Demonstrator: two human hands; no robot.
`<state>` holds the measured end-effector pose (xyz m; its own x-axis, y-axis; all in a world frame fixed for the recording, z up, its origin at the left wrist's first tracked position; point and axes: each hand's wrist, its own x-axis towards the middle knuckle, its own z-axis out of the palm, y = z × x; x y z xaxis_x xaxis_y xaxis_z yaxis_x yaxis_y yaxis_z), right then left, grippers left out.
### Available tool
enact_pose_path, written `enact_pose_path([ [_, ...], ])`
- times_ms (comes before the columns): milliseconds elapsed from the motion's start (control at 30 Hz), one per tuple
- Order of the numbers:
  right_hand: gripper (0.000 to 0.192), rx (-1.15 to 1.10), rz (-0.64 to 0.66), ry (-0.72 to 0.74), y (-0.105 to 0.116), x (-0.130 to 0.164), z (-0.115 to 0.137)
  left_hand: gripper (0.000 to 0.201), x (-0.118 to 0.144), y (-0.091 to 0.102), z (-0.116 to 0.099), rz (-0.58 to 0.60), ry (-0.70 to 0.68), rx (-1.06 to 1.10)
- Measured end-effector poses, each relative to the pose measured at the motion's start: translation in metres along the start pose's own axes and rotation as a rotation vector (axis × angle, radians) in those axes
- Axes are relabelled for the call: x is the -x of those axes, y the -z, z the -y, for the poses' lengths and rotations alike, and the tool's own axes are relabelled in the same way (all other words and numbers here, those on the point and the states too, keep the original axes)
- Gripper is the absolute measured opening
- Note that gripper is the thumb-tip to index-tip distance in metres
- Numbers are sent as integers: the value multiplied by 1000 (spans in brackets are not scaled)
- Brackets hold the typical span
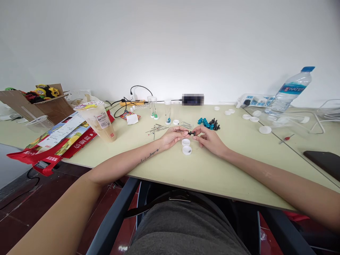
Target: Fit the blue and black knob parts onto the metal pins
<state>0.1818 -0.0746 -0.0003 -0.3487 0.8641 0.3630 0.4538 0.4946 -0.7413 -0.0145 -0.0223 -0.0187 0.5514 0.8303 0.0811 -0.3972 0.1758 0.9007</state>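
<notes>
Between the fingertips of both hands is a small black spool-like piece (191, 133), held level above the table. My left hand (172, 137) pinches its left end, and my right hand (209, 140) grips the right end between thumb and fingers. Just below them stand two small white caps (186, 142), the nearer one (187, 151) with small dark bits inside. Behind my right hand lies a pile of teal pieces (204, 122) and black pieces (215, 124) of similar size. Thin metal pins (156, 129) are scattered beyond my left hand.
Clear tubes (168, 112) stand near the wall. A drink cup (97, 120) and a red bag (79, 141) are on the left, beside a cardboard box (50, 106). To the right are white caps (265, 130), a water bottle (290, 90) and a dark phone-like object (322, 163).
</notes>
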Motion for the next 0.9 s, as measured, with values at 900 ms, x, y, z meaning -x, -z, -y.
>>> enact_pose_path([
  [900, 27, -10, -9, -11, -1, 0, 0, 21, 0, 0, 0, 1, -5, -4],
])
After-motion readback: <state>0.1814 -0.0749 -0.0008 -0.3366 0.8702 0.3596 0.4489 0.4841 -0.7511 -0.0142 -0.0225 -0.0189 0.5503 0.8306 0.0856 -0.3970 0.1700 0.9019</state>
